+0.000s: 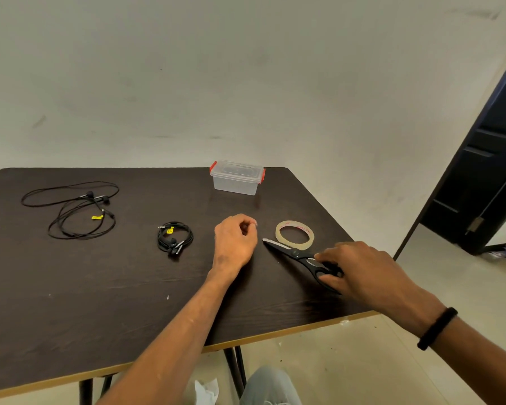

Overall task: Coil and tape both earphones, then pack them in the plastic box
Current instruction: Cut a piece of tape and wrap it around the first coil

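Earphones: one coiled set (175, 237) lies on the table (70, 287) just left of the left hand (235, 242), whose fingers are curled; whether it pinches anything cannot be told. Uncoiled set (70, 210) lies far left. Right hand (360, 268) grips scissors (300, 254) beside tape roll (294, 232). Plastic box (236, 178) stands closed behind.

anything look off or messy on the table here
Nothing is damaged or spilled. One earphone sprawls uncoiled at the far left, while the other earphone lies coiled. The plastic box has its lid on.
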`<state>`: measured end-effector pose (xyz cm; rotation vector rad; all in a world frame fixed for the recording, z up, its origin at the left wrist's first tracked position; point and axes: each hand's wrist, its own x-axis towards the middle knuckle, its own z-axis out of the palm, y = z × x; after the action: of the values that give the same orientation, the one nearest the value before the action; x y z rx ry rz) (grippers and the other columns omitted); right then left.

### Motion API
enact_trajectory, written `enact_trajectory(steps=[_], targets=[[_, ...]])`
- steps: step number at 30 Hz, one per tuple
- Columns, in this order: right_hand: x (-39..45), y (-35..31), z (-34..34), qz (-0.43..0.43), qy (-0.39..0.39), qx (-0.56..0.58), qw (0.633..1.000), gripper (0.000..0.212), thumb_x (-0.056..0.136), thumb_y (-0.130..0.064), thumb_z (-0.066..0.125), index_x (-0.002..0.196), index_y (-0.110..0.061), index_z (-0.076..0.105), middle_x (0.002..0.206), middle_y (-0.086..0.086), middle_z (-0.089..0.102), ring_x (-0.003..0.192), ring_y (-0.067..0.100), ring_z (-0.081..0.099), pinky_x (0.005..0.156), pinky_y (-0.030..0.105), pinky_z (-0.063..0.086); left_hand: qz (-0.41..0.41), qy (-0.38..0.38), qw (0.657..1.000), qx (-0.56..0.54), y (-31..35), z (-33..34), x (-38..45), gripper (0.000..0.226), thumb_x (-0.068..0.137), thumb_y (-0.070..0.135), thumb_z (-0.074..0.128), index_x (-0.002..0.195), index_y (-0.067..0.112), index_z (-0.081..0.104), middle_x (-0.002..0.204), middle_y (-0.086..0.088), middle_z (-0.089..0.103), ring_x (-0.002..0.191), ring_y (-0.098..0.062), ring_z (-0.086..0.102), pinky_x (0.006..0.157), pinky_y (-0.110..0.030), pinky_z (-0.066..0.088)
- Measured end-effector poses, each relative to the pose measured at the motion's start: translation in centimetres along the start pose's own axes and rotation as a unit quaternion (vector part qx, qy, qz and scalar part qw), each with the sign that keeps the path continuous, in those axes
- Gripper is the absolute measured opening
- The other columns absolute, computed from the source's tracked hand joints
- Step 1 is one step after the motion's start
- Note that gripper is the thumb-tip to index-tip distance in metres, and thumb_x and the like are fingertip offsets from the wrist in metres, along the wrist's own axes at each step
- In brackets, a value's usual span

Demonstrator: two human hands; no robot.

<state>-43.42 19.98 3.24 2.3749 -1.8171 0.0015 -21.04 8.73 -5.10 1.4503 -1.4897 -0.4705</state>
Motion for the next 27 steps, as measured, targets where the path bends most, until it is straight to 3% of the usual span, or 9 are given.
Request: enact_trajectory(steps=[4, 14, 18, 21, 24, 25, 27], targets=[[-0.1, 0.8, 1.1, 0.0, -0.043, 0.045, 0.998, 0.049, 0.095, -0.05, 0.07, 0.142, -0.04, 0.059, 0.126, -0.009, 0.071, 0.111, 0.015, 0.067, 0.089, 0.037, 0.059, -0.01, -0.002, 1.0, -0.019, 0.1, -0.1, -0.1, 0.015, 0.097, 0.015, 0.065, 0.1, 0.017, 0.08, 0.093, 0.006, 0.076, 0.078, -0.005, 0.065, 0.077, -0.014, 0.048], [0.9, 1.7, 1.8, -0.048, -0.054, 0.007, 0.997, 0.034, 0.097, -0.049, 0.067, 0.127, -0.034, 0.07, 0.118, -0.011, 0.069, 0.113, 0.013, 0.059, 0.09, 0.037, 0.056, -0.007, -0.016, 0.999, -0.039, 0.7, -0.4, -0.3, 0.011, 0.099, 0.027, 0.069, 0.102, 0.021, 0.077, 0.091, 0.012, 0.072, 0.083, -0.001, 0.066, 0.071, -0.008, 0.048], [1.3, 1.0, 0.7, 0.011, 0.015, 0.193, 0.981, 0.028, 0.09, -0.044, 0.079, 0.115, -0.031, 0.077, 0.106, -0.014, 0.073, 0.093, 0.004, 0.067, 0.081, 0.026, 0.058, -0.031, -0.046, 0.986, -0.156, 1.3, -1.4, -1.3, 0.014, 0.094, 0.039, 0.074, 0.1, 0.027, 0.079, 0.087, 0.015, 0.073, 0.08, -0.004, 0.068, 0.073, -0.017, 0.054], [1.6, -0.9, -0.2, 0.051, 0.038, 0.412, 0.909, 0.03, 0.085, -0.037, 0.086, 0.114, -0.03, 0.079, 0.099, -0.013, 0.08, 0.091, 0.001, 0.074, 0.082, 0.019, 0.057, -0.065, -0.105, 0.944, -0.305, 2.0, -3.1, -3.4, 0.019, 0.09, 0.037, 0.079, 0.104, 0.024, 0.08, 0.088, 0.005, 0.075, 0.073, -0.011, 0.065, 0.064, -0.024, 0.054], [1.9, -3.3, -0.9, 0.042, -0.031, 0.645, 0.762, 0.041, 0.081, -0.019, 0.086, 0.121, -0.019, 0.075, 0.109, 0.003, 0.081, 0.103, 0.017, 0.078, 0.094, 0.038, 0.063, -0.072, -0.153, 0.921, -0.352, 2.5, -5.1, -5.4, 0.03, 0.088, 0.037, 0.079, 0.113, 0.021, 0.078, 0.098, -0.005, 0.075, 0.075, -0.014, 0.063, 0.066, -0.024, 0.053], [2.0, -4.1, -1.0, 0.032, -0.051, 0.683, 0.728, 0.046, 0.079, -0.017, 0.085, 0.123, -0.016, 0.073, 0.111, 0.007, 0.081, 0.106, 0.023, 0.077, 0.095, 0.042, 0.062, -0.069, -0.16, 0.918, -0.356, 2.4, -5.8, -5.9, 0.031, 0.088, 0.037, 0.078, 0.115, 0.021, 0.077, 0.101, -0.007, 0.076, 0.076, -0.014, 0.063, 0.068, -0.025, 0.054], [2.4, -5.5, -1.0, 0.017, -0.067, 0.716, 0.694, 0.053, 0.074, -0.014, 0.086, 0.126, -0.013, 0.072, 0.113, 0.012, 0.08, 0.108, 0.029, 0.076, 0.097, 0.047, 0.059, -0.067, -0.164, 0.918, -0.354, 2.1, -7.2, -6.7, 0.031, 0.088, 0.036, 0.078, 0.115, 0.022, 0.077, 0.106, -0.008, 0.076, 0.078, -0.015, 0.064, 0.072, -0.029, 0.055]])
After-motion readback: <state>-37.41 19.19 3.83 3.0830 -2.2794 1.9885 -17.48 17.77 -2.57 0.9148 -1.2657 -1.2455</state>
